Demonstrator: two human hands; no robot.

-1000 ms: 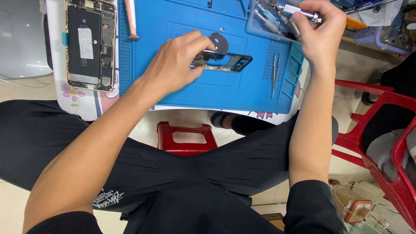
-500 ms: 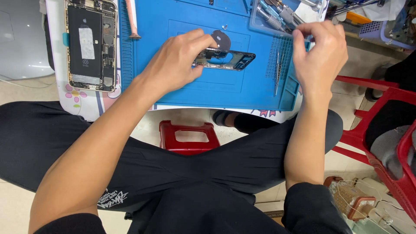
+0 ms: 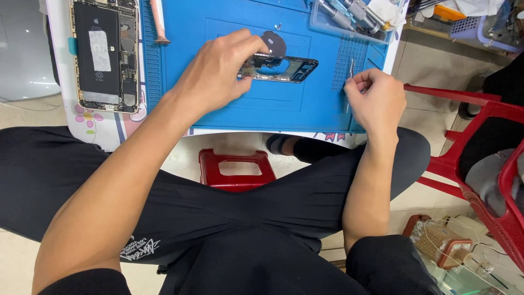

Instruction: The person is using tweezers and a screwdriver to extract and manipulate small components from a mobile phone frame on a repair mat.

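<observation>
Right hand (image 3: 375, 101) dropped from tool tray to tweezers (image 3: 349, 82), pinching them; left hand (image 3: 218, 74) grips bare dark phone frame (image 3: 284, 68).

The right hand (image 3: 376, 101) has come down from the clear tool tray (image 3: 349, 24) at the far right corner of the blue work mat (image 3: 218, 109). A second ago it was up over the tray with a screwdriver; half a second ago it was part-way down. Now it rests at the mat's right edge, fingertips closing on the slim metal tweezers (image 3: 349, 82) lying there, and the screwdriver seems to be gone from it.
</observation>
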